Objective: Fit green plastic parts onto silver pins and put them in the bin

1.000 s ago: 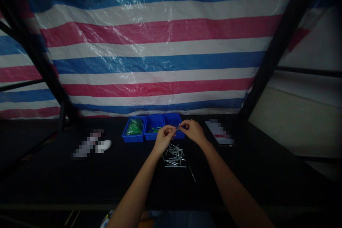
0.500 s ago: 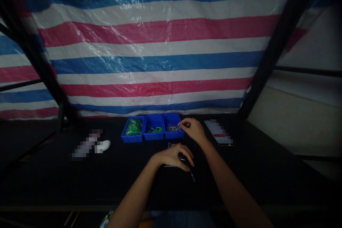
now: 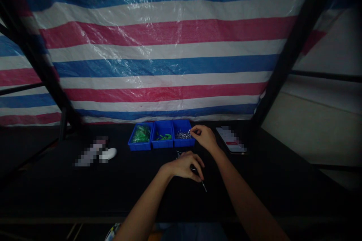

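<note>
My left hand (image 3: 188, 165) is closed around a small screwdriver (image 3: 204, 186) with a dark handle, its metal shaft slanting down to the right. Most of the handle is hidden by the fingers. Thin silver metal pieces (image 3: 178, 153) lie on the table, partly under this hand. My right hand (image 3: 204, 136) is at the right edge of the right blue bin (image 3: 183, 144), thumb and forefinger pinched together on a small silver screw (image 3: 189, 131). That bin holds a pile of silver screws (image 3: 181, 134), too small to make out well.
A middle blue bin (image 3: 162, 144) holds green plugs (image 3: 165, 136); a left blue bin (image 3: 140, 146) holds a clear bag of green pieces (image 3: 141, 134). A phone (image 3: 232, 141) lies on the right of the black table (image 3: 127, 188). At left are a white mouse-shaped object (image 3: 111, 153) and a blurred item (image 3: 92, 153).
My left hand has tilted slightly, and its fingers cover more of the screwdriver's handle. My right hand stays almost still at the right bin.
</note>
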The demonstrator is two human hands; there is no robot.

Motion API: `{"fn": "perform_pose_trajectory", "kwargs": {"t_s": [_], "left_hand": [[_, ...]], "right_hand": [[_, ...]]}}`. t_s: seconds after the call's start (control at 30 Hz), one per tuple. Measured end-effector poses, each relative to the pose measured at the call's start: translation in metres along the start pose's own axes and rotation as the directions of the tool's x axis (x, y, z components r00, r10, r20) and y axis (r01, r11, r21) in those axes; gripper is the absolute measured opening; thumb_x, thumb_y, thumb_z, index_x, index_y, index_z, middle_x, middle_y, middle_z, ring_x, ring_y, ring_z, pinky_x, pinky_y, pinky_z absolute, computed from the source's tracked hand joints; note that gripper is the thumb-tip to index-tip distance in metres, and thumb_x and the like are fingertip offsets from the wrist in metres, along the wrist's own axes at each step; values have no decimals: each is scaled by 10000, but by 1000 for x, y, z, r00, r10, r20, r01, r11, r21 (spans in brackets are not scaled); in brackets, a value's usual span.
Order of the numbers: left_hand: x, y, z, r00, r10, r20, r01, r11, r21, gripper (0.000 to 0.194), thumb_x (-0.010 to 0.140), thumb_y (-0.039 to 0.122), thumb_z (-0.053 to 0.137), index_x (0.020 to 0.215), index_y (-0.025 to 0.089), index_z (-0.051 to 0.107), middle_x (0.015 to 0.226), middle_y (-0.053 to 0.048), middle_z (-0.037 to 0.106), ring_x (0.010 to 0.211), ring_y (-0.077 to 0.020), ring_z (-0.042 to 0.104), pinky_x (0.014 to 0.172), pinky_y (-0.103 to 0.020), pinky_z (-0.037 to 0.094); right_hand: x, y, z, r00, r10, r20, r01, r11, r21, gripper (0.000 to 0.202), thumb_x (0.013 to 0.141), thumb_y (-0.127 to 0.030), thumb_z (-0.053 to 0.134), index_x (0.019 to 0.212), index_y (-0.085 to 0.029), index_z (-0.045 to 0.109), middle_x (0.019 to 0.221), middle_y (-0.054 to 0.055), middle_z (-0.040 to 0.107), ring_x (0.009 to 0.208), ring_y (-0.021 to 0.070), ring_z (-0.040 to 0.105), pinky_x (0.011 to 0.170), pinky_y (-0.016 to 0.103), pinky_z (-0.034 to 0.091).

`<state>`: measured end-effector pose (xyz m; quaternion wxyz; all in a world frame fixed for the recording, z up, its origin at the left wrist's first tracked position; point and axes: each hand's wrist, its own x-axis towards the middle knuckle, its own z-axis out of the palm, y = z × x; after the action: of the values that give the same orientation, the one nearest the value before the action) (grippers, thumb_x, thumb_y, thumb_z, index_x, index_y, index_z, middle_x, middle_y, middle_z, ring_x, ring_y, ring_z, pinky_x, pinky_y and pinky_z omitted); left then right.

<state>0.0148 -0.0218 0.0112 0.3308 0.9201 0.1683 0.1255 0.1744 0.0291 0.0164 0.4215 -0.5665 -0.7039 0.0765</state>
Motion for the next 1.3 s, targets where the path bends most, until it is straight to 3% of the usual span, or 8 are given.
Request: {"fn": "perform_pose_trajectory", "kwargs": {"t_s": [0.27, 0.43, 0.53, 0.67, 0.83, 0.97, 1.13, 1.3], "left_hand": [[-1, 1, 1, 999, 7, -34, -9, 999, -50, 84, 645, 252, 700, 726, 229, 699, 948, -31, 585, 996, -192, 489, 897, -307, 273], [2, 10, -9, 971, -63, -232, -35, 918, -396, 167, 719, 316, 627, 782, 165, 661, 883, -64, 598, 871, -169, 532, 816, -284, 364], [4, 9, -15, 895, -248, -370, -52, 766, -640, 205, 709, 336, 637, 789, 149, 626, 771, -38, 594, 733, -130, 539, 719, -251, 394], [4, 1, -22, 737, -473, -483, -173, 559, -811, 272, 639, 347, 696, 795, 145, 602, 737, -20, 588, 649, -93, 528, 648, -214, 399], [2, -9, -27, 632, -608, -481, -160, 505, -848, 318, 599, 348, 719, 813, 139, 612, 706, -11, 596, 560, -58, 501, 578, -180, 380], [1, -12, -28, 605, -620, -499, -183, 502, -845, 314, 606, 347, 711, 813, 137, 603, 693, -11, 602, 540, -52, 495, 558, -173, 370], [1, -14, -29, 570, -637, -520, -218, 493, -842, 326, 598, 343, 713, 820, 137, 593, 694, -15, 609, 536, -55, 497, 556, -179, 369], [2, -14, -27, 602, -602, -525, -193, 528, -827, 339, 613, 371, 700, 832, 133, 596, 694, -22, 618, 539, -61, 501, 554, -184, 366]], "right_hand": [[0, 0, 1, 1000, -23, -3, 23, 1000, 2, 128, 713, -258, 548, 747, -227, 668, 746, -4, 669, 644, 143, 547, 609, 247, 402], [0, 1, 0, 999, 34, -23, -32, 995, 92, 143, 706, -276, 555, 775, -221, 667, 755, 6, 671, 630, 144, 552, 609, 255, 415], [3, 3, 0, 998, 59, -26, -51, 970, 237, 165, 698, -295, 564, 783, -195, 664, 761, 25, 673, 618, 146, 553, 606, 262, 426], [7, 3, 1, 997, 68, -27, -48, 888, 457, 225, 675, -343, 594, 778, -156, 662, 756, 53, 668, 632, 154, 562, 599, 271, 432], [4, -5, 0, 987, 94, 131, -156, 770, 619, 302, 658, -405, 617, 827, -161, 676, 748, 44, 664, 598, 146, 553, 502, 241, 393], [0, -12, -4, 970, 40, 240, -195, 716, 670, 288, 681, -388, 615, 852, -167, 688, 749, 37, 671, 577, 121, 539, 514, 231, 386], [-2, -16, -7, 959, 48, 280, -240, 664, 708, 263, 664, -366, 642, 828, -166, 690, 756, 42, 675, 596, 121, 553, 546, 234, 399], [-1, -15, -6, 959, 54, 279, -244, 659, 711, 283, 644, -393, 656, 810, -166, 692, 726, 33, 664, 559, 107, 528, 538, 233, 400]]}}
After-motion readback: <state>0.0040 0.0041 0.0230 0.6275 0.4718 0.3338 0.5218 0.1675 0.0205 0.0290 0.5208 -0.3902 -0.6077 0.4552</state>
